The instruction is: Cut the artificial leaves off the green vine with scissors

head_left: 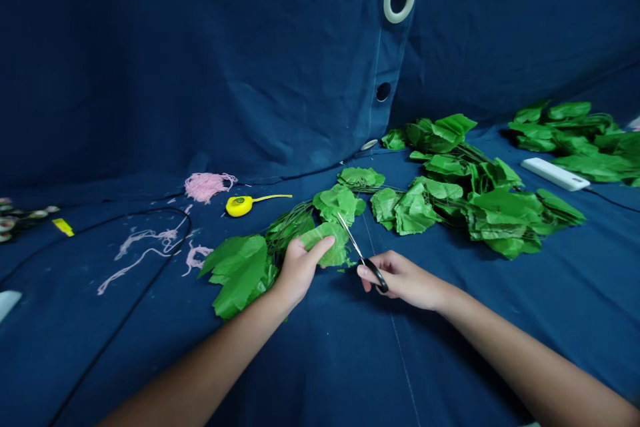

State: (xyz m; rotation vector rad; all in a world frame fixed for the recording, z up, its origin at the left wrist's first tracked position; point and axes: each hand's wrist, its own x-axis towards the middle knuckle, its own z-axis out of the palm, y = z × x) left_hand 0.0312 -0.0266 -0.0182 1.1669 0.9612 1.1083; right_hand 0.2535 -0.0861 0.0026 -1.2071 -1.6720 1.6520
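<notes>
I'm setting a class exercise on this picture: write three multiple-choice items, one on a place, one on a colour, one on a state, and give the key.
1. Where does the white oblong device lie?
A. On the blue cloth between heaps of green leaves
B. On the yarn
C. In a hand

2. What colour is the tangled yarn?
A. Yellow
B. White
C. Pink

3. What state are the black-handled scissors in?
A. Lying on the cloth
B. Held in the right hand
C. Stuck in the yarn

Key:
1. A, it sits beside the far right heap.
2. C, the strands show pink.
3. B, the right hand's fingers grip the handles.
</notes>
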